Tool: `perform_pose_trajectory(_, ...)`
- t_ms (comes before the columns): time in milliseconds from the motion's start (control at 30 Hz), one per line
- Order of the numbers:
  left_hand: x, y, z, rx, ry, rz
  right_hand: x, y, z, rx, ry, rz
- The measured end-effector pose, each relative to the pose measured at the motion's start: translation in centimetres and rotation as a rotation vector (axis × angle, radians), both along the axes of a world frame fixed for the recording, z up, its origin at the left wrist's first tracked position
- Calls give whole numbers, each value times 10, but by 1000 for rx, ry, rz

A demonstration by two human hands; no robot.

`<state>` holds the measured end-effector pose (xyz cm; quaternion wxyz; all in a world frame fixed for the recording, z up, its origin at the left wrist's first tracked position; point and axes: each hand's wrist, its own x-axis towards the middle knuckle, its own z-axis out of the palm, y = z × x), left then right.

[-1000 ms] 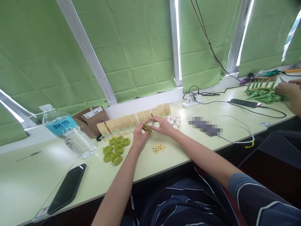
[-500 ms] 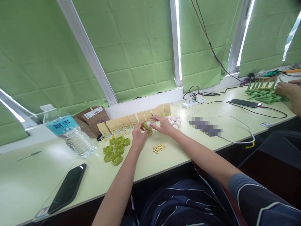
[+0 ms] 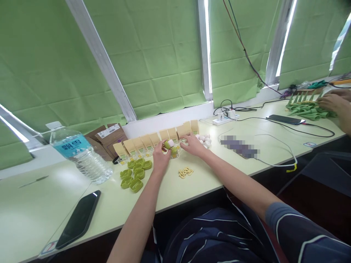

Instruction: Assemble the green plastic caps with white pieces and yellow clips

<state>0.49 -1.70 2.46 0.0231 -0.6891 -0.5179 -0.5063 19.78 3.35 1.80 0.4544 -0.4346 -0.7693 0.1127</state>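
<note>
My left hand (image 3: 161, 156) is closed on a small green piece with a pinkish-white ball (image 3: 170, 143) in it. Just below that piece, a clear box with green inside (image 3: 174, 152) stands on the table. My right hand (image 3: 192, 144) hovers to the right of it, thumb and fingers curved but apart, with nothing plainly between them. White and pinkish balls (image 3: 206, 140) lie beyond its knuckles. Several olive-green cup-like pieces (image 3: 139, 173) sit left of my left forearm. Between my forearms is a small heap of pale yellow loops (image 3: 185, 172).
A row of beige cards with clear boxes (image 3: 145, 143) lines the back. To the left are a water bottle (image 3: 79, 149), a cardboard box (image 3: 109, 140) and a black phone (image 3: 79, 219). At right lie a power strip (image 3: 225, 118), cables and another person's hands (image 3: 336, 104) over green pieces.
My right hand has drawn away to the right from the pinkish-white ball. My left hand still holds the green piece, now tilted and shifted slightly left.
</note>
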Motion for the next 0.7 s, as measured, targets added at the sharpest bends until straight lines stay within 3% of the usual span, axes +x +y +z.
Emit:
perform_pose_trajectory(367, 0, 1, -1, 0, 11, -21, 1, -5, 3, -61, -346, 44)
perform_pose_trajectory(700, 3, -2, 0, -6, 22, -54, 3, -11, 5, 12, -335, 53)
